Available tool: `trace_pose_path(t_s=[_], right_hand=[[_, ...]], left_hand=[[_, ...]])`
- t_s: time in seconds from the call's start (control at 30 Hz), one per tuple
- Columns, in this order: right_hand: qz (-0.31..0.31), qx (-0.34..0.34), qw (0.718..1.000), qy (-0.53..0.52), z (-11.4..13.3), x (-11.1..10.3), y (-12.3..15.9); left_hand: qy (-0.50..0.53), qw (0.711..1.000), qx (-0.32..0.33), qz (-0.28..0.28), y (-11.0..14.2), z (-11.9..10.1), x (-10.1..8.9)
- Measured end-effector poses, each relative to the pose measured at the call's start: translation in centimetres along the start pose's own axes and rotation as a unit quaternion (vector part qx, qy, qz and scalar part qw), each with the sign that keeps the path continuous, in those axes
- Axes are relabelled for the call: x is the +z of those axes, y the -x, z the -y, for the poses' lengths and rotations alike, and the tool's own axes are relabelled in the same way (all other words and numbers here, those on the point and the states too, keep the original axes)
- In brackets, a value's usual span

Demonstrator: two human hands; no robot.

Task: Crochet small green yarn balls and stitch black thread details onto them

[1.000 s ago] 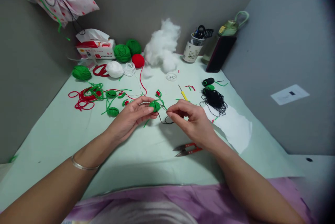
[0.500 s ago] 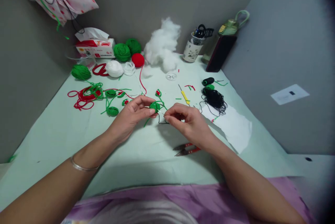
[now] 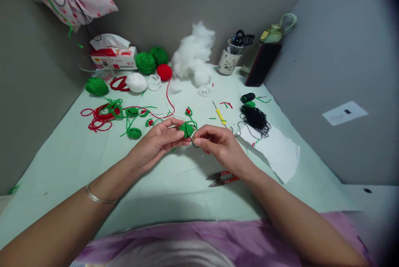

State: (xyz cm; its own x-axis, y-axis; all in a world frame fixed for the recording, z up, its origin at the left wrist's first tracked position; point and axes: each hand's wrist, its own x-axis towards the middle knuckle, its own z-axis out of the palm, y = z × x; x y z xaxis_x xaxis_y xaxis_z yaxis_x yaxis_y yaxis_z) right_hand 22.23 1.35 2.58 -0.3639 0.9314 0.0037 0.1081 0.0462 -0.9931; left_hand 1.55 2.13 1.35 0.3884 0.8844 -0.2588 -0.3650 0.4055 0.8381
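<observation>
1. Small green crocheted ball with a black line across it (image 3: 186, 130): the landmark here, held up above the pale green tabletop (image 3: 149, 200), between the two hands.
2. Left hand (image 3: 165, 137): grasping the ball from its left side, thumb in front, fingers behind and below.
3. Right hand (image 3: 218, 140): thumb and forefinger pinched together just right of the ball — what they grip is too small to tell for certain.
4. Dark thread (image 3: 193, 144): dangling in a short loop below the ball, near the right fingertips.
5. Left of the ball: two similar green crocheted balls, upper (image 3: 132, 112) and lower (image 3: 134, 133), then a loose red yarn tangle (image 3: 107, 112).
6. Beyond the ball: a fluffy white stuffing heap (image 3: 195, 57).
7. Right of and beyond it: a yellow-handled metal hook (image 3: 220, 115); farther right, a black yarn tangle (image 3: 257, 120) beside torn white paper (image 3: 282, 154).
8. Nearer the person, right of the ball: red-handled metal snips (image 3: 222, 181) — lying flat.
</observation>
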Motion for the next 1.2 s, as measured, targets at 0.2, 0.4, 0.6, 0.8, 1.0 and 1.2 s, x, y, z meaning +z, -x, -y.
trace_pose_path(t_s=[0.2,0.4,0.6,0.8,1.0,1.2], right_hand=[[-0.031,0.007,0.999,0.007,-0.2,0.4,-0.1],[-0.017,0.06,0.996,-0.064,-1.2,0.2,-0.9],[-0.012,0.039,0.997,-0.07,-1.0,0.8,-0.5],[-0.042,-0.056,0.987,0.145,-1.6,1.1,0.1],[-0.078,-0.093,0.974,0.194,-1.1,0.8,-0.3],[-0.191,-0.124,0.973,0.035,2.4,-1.6,-0.1]], left_hand=[[-0.033,0.999,0.024,-0.011,0.0,0.5,0.5],[-0.125,0.983,0.118,-0.064,0.0,1.6,0.8],[-0.199,0.959,0.187,-0.081,-0.1,1.5,1.3],[-0.198,0.963,0.172,-0.066,-0.1,1.6,1.2],[-0.212,0.962,0.166,-0.046,-0.3,1.8,1.0],[-0.2,0.973,0.114,-0.024,-0.2,1.0,0.6]])
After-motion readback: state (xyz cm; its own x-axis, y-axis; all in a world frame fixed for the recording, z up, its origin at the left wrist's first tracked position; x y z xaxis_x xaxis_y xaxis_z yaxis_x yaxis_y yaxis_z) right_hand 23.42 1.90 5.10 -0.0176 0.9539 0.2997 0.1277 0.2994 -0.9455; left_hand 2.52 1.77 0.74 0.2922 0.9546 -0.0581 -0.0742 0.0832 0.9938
